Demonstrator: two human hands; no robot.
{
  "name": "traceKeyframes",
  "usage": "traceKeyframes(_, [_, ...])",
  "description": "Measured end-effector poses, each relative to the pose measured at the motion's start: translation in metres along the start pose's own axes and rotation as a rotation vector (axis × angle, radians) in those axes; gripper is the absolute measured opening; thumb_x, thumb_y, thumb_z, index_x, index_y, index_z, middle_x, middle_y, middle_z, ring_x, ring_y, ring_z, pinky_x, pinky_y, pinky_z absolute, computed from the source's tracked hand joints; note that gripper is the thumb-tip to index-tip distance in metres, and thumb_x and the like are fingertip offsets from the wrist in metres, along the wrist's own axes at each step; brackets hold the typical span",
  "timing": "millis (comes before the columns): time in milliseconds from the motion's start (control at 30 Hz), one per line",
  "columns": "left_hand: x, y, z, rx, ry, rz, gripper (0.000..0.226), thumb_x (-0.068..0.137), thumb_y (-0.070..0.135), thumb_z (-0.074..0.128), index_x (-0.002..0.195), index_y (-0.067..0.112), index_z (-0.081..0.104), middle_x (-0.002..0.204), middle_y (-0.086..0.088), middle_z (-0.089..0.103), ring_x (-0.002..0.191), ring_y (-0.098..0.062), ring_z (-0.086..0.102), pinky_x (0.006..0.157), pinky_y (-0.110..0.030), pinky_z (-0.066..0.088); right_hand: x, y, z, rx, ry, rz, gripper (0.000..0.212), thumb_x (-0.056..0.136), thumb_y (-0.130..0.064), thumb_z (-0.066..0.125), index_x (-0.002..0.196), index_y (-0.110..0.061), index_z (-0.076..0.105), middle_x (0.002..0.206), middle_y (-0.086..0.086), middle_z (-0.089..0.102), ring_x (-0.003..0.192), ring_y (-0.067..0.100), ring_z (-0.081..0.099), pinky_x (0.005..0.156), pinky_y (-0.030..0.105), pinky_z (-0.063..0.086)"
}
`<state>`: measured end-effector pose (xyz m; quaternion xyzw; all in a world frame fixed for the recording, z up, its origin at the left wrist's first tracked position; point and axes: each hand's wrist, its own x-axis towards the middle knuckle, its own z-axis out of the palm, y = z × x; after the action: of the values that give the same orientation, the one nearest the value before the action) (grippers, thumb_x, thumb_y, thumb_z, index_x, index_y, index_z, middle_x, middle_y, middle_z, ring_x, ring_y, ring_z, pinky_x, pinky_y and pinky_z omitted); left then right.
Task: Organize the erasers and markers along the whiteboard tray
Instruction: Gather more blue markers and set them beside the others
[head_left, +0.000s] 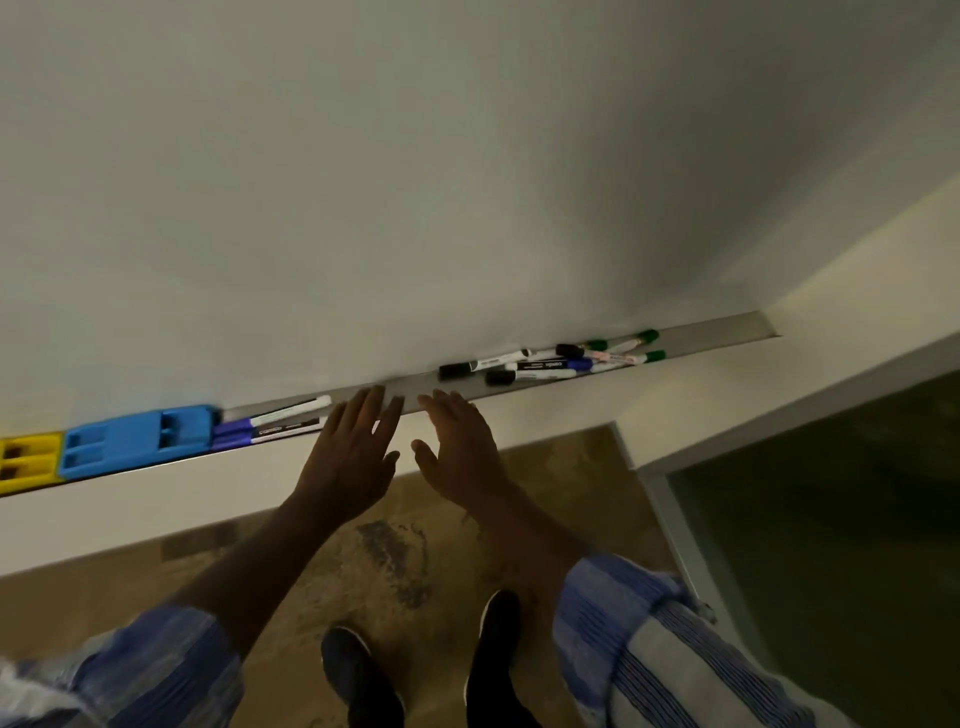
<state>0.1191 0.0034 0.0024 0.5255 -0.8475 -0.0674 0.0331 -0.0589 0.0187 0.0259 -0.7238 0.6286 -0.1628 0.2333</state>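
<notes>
**Empty hands over the whiteboard tray**

Far left of the hands sit a yellow eraser (23, 464) and blue eraser (136, 439), then two markers (275, 422). Left hand (349, 451) and right hand (457, 446) hover spread wide, holding nothing, above the tray (410, 387). Right of them lies a marker pile (550, 359).

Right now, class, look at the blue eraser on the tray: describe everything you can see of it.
The blue eraser looks like moulded plastic, a long block with rectangular recesses in its top. It lies flat in the whiteboard tray, lengthwise, near the left end. Its left end meets a yellow eraser; its right end meets purple-capped markers. Neither hand touches it.
</notes>
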Motion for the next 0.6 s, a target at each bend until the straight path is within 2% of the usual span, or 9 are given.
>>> traceKeyframes(133, [0.019, 0.032, 0.015, 0.009, -0.036, 0.077, 0.094, 0.088, 0.04, 0.066, 0.159, 0.011, 0.012, 0.165, -0.02, 0.007, 0.153, -0.037, 0.009, 0.12, -0.055, 0.024, -0.005, 0.037, -0.026, -0.05, 0.074, 0.025, 0.056, 0.096, -0.029, 0.056, 0.147, -0.012, 0.042, 0.153, 0.01, 0.043, 0.145, 0.025, 0.032, 0.119, 0.041, 0.028])
traceKeyframes(200, [0.029, 0.045, 0.021, 0.014, -0.05, 0.087, 0.1, 0.087, 0.044, 0.065, 0.159, 0.013, 0.004, 0.166, -0.018, -0.003, 0.153, -0.036, 0.001, 0.12, -0.056, 0.021, -0.005, 0.056, -0.04, -0.072, 0.113, 0.045, 0.054, 0.096, -0.029, 0.056, 0.146, -0.012, 0.043, 0.15, 0.01, 0.045, 0.142, 0.024, 0.036, 0.117, 0.04, 0.031])
traceKeyframes(467, [0.049, 0.066, 0.039, 0.06, -0.092, 0.062, 0.114, 0.078, 0.05, 0.072, 0.159, 0.012, 0.002, 0.167, -0.016, -0.007, 0.154, -0.036, -0.002, 0.118, -0.061, 0.02, 0.002, 0.143, -0.103, -0.204, 0.292, 0.143, 0.043, 0.089, -0.012, 0.063, 0.131, -0.005, 0.058, 0.132, 0.016, 0.06, 0.124, 0.033, 0.054, 0.1, 0.044, 0.046])
traceKeyframes(600, [0.052, 0.07, 0.043, 0.082, -0.076, 0.054, 0.115, 0.076, 0.05, 0.074, 0.159, 0.012, 0.004, 0.167, -0.017, -0.005, 0.154, -0.037, -0.002, 0.116, -0.064, 0.018, 0.008, 0.19, -0.13, -0.341, 0.257, 0.16, 0.04, 0.089, -0.008, 0.062, 0.129, -0.007, 0.06, 0.125, 0.014, 0.063, 0.118, 0.033, 0.057, 0.094, 0.045, 0.05])
